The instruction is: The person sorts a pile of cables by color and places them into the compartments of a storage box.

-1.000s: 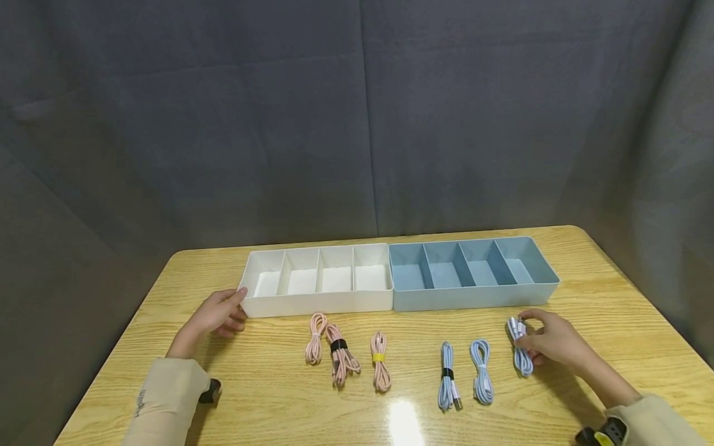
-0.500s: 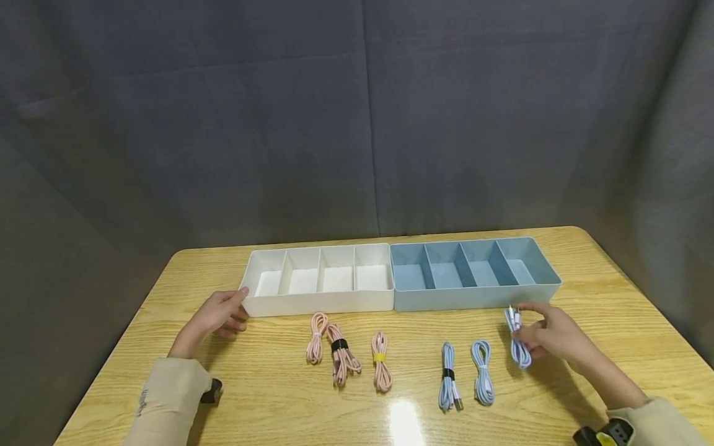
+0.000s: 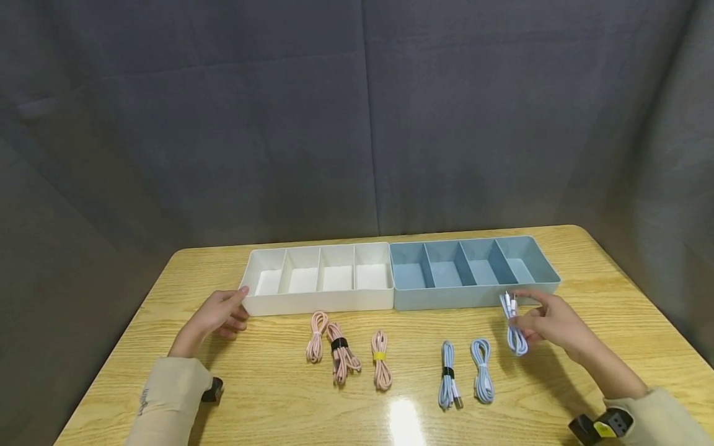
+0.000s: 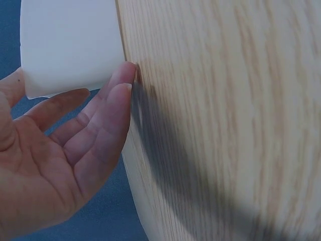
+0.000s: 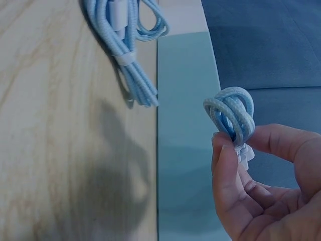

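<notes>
My left hand [image 3: 217, 311] is at the left end of the white divided box [image 3: 320, 304]. In the left wrist view its thumb and fingertips touch the corner of that box, the fingers relaxed. On the right side, my right hand [image 3: 559, 327] pinches a coiled light-blue charging cable [image 5: 231, 111] between thumb and fingers. The held cable hangs in front of the blue divided box [image 3: 440, 300], its white plugs pointing up and overlapping the front wall in the head view. All visible compartments of both boxes hold nothing.
Two more blue cables, one with a black strap [image 3: 448, 375] and one beside it [image 3: 483, 371], lie on the wooden table [image 3: 279, 409]. Three pink cable bundles [image 3: 380, 361] lie before the white box. A dark curtain [image 3: 279, 124] stands behind the table.
My right hand has lifted the blue cable off the table and carried it up and forward towards the blue box. My left hand has stayed at the white box's end.
</notes>
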The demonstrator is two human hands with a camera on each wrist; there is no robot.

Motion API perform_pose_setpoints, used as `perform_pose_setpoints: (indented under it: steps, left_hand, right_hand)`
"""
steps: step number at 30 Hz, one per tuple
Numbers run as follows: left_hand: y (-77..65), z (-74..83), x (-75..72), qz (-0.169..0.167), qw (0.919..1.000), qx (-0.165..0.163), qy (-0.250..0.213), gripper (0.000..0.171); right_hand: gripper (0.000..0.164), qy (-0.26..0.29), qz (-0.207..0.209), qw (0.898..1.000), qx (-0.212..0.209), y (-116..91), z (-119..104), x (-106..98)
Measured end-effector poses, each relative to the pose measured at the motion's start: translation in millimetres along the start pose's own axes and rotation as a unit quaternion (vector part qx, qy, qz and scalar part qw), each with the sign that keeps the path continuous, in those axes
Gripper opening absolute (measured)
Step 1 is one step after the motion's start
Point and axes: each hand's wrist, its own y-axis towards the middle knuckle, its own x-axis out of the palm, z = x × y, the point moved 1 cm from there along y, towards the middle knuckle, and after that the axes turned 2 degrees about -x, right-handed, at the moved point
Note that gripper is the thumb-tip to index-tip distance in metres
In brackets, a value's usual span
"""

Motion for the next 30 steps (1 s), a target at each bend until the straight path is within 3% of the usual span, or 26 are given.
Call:
perform_pose_setpoints:
  steps: [6,30]
  left_hand:
    - [0.8,0.3,-0.8,0.0,1.0,-0.004,0.001,0.068]
    - [3.1,-2.4,-1.4,-0.006,1.0,-0.006,-0.004,0.071]
  right_hand:
    - [0.061,0.003,0.003,1.0,-0.022,3.1,-6.3,-2.2]
    - [0.062,-0.002,0.002,1.0,-0.023,21.2,-31.0,-2.8]
